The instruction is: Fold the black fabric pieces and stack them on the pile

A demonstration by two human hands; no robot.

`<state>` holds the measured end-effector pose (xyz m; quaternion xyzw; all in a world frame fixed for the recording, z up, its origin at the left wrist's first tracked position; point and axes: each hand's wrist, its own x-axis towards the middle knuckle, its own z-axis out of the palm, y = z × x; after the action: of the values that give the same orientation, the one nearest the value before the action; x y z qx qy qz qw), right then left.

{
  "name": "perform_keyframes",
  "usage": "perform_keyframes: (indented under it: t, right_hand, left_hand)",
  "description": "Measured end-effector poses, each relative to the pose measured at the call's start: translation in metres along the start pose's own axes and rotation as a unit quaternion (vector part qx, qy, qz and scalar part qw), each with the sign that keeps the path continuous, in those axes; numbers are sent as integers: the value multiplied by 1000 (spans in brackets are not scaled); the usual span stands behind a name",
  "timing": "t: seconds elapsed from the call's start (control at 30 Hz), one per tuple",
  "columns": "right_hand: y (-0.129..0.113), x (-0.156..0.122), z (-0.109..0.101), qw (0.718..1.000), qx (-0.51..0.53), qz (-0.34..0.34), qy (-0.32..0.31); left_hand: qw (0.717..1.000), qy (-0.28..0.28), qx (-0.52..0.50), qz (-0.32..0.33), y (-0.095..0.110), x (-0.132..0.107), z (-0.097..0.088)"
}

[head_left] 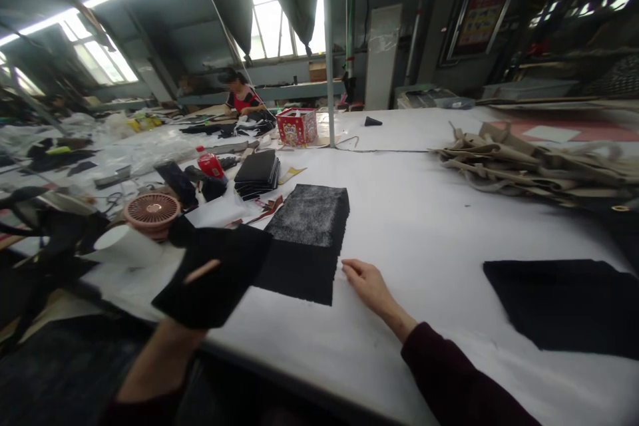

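The left hand (202, 271) held a loose black cloth piece (224, 279) up over the near left edge of the white table (409, 226); most of that hand was hidden by the cloth, with one finger lying across its upper face and the rest apparently behind it. The right hand (368, 287) was just right of a layered stack of dark cloth (317, 213), its thumb and fingers drawn close together at the stack's ragged right edge; whether they pinched that edge could not be told. The far part of the stack showed a speckled grey top, while its near part was plain black and partly overlapped in view by the held piece. To the left sat a pink fan (152, 210), with a white curled sheet (124, 246) just nearer. Beyond the cloth, toward the far left, were a neat pile of black pieces (257, 172) and a red-capped bottle (210, 163), and farther off a patterned red box (296, 126) stood left of an upright pole (328, 53). Another person (244, 98) sat at the far left in red and black. On the right, a black cloth sheet (564, 306) lay flat, and beyond it a heap of tan strips (529, 166) was loosely piled.
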<state>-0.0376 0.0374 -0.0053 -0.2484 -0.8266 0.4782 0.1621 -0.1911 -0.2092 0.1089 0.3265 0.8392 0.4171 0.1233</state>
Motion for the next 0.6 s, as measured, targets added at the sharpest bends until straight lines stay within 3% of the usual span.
perform_keyframes:
  t: [0.03, 0.1, 0.13, 0.2, 0.27, 0.33, 0.4, 0.6]
  right_hand:
    - [3, -8, -10, 999, 21, 20, -16]
    - [12, -25, -34, 994, 73, 68, -54]
    - [17, -34, -47, 987, 99, 98, -74]
    - [26, -50, -71, 973, 133, 152, -107]
    - [34, -64, -90, 968, 126, 181, -119]
    - [38, -71, -100, 975, 85, 175, -108]
    - [38, -74, -102, 982, 43, 162, -84]
    - [34, -78, -67, 988, -89, 115, 44]
  left_hand:
    - [993, -95, -69, 15, 15, -5, 26]
    - [975, -180, -113, 57, 43, -24, 84]
    - [956, -235, -136, 107, 56, -36, 113]
    - [933, -274, -140, 188, 73, -59, 163]
    - [919, -281, -74, 267, 78, -71, 195]
    - [914, -259, 25, 312, 71, -66, 209]
    - [910, -227, 120, 326, 58, -49, 210]
    - [877, -205, 252, 354, 33, -5, 201]
